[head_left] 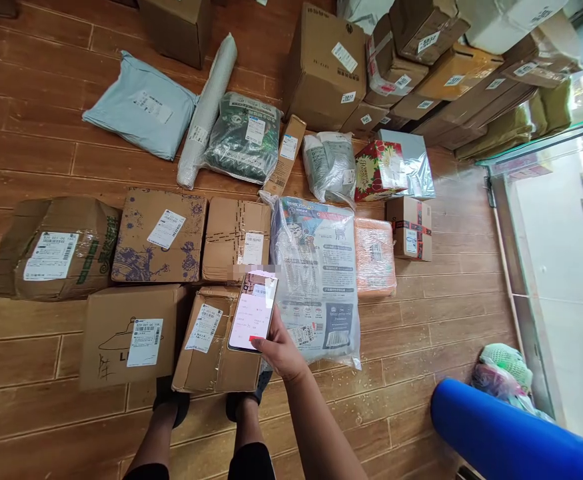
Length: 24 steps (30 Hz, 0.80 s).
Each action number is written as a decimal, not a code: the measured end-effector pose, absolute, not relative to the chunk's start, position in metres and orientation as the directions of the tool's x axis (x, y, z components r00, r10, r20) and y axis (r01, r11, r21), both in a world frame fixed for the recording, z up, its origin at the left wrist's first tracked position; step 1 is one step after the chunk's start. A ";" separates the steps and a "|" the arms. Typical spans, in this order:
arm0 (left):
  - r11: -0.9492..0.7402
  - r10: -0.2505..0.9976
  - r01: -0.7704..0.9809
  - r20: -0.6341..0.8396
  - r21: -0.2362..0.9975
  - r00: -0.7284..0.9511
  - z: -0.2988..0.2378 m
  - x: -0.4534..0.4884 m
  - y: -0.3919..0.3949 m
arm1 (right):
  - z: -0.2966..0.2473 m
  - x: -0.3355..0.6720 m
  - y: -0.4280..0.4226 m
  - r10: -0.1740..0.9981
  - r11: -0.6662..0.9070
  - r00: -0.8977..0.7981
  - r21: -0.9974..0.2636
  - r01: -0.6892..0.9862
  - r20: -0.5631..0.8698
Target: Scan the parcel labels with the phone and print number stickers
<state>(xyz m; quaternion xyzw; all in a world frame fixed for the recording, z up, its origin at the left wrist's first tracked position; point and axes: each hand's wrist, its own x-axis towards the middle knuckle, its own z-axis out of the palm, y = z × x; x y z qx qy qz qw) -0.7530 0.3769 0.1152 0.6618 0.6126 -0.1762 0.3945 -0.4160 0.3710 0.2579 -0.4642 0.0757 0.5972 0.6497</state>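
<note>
My right hand (284, 350) comes in from the lower right and is closed around a smartphone (252, 312), with the thumb near a red button low on its lit screen. Most of the screen text is too small to read. Under the phone lies a taped cardboard box (216, 367) with a white shipping label (204, 328). Just beyond the phone is a smaller brown box (236, 230), also labelled. A large plastic-wrapped bag (316, 273) with printed panels lies right beside the hand. My left hand is out of view.
More parcels lie in rows on the wooden floor (401, 373), among them a grey-blue mailer (141, 107) and a bubble-wrapped roll (208, 110). Stacked boxes (324, 67) stand at the back right. A blue cylinder (511, 427) lies near the glass door (561, 267). My feet are close to the front boxes.
</note>
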 end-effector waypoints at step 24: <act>0.073 0.818 0.919 -0.551 0.388 0.167 0.131 -0.770 0.367 | 0.195 -0.519 0.441 0.568 -0.139 0.251 -0.392 -0.910 -0.784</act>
